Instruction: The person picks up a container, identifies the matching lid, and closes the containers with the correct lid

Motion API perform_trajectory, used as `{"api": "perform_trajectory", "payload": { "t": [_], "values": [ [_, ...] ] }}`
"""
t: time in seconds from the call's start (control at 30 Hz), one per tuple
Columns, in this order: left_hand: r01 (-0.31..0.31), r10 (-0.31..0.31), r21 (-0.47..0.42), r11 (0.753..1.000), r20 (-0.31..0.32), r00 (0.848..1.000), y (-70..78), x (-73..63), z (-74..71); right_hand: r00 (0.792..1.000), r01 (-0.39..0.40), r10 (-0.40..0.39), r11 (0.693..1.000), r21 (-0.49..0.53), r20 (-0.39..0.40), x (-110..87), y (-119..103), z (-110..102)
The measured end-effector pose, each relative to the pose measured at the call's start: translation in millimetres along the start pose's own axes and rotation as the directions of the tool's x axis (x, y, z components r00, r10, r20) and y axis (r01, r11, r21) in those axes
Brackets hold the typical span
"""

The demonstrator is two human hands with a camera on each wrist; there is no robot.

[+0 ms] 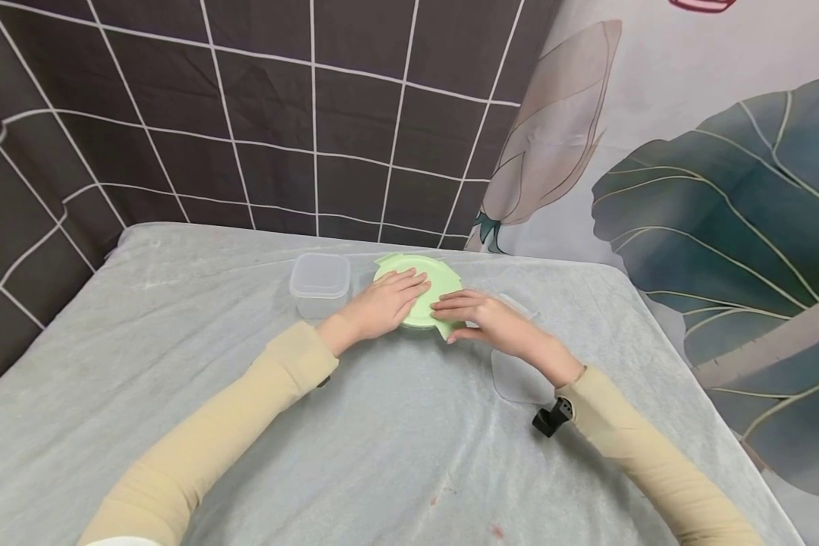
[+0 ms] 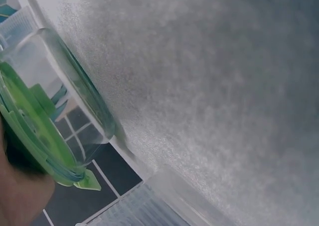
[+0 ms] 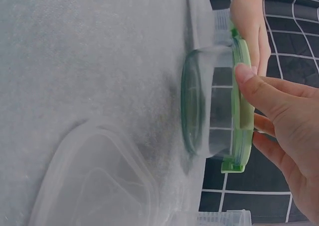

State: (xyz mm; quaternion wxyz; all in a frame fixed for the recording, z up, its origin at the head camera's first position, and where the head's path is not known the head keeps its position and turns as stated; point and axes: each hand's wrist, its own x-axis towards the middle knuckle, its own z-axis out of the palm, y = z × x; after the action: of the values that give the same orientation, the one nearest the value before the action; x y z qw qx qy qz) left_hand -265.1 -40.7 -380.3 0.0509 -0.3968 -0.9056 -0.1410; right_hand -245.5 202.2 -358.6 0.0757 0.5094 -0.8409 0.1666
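A round clear glass container [image 3: 219, 101] with a light green lid [image 1: 423, 288] stands on the cloth-covered table. The lid has flaps at its rim; one sticks outward in the head view. My left hand [image 1: 382, 303] lies across the top of the lid with its fingers extended. On the right side, my right hand [image 1: 487, 322] rests its nearly straight fingers on the lid. Its thumb touches a green side flap [image 3: 244, 106] at the rim in the right wrist view. The left wrist view catches only part of the left hand [image 2: 25, 198] beside the lid.
A square translucent plastic container [image 1: 321, 280] stands left of the glass one. Flat on the cloth to the right lies a translucent lid [image 1: 519, 379]. Another clear plastic piece [image 1: 517, 305] is partly hidden behind my right hand. A dark tiled-pattern curtain [image 1: 355, 106] hangs behind the table.
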Motion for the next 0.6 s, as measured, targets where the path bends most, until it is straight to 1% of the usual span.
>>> {"api": "perform_trajectory", "payload": {
  "t": [0.17, 0.37, 0.6],
  "values": [
    [0.000, 0.000, 0.000, 1.000, -0.005, 1.000, -0.9, -0.6, 0.6, 0.999, 0.018, -0.019, 0.999, -0.034, -0.044, 0.1, -0.1, 5.3],
    [0.006, -0.006, 0.004, 1.000, 0.003, 1.000, -1.6, -0.9, 1.6, 0.995, 0.040, -0.046, 0.997, -0.071, -0.086, -1.5, -0.5, 10.6],
    [0.001, -0.001, -0.001, 1.000, 0.000, 1.000, -0.7, -0.5, 1.6, 0.994, 0.059, -0.068, 0.993, -0.106, -0.085, -1.1, -0.1, 12.2]
  ]
}}
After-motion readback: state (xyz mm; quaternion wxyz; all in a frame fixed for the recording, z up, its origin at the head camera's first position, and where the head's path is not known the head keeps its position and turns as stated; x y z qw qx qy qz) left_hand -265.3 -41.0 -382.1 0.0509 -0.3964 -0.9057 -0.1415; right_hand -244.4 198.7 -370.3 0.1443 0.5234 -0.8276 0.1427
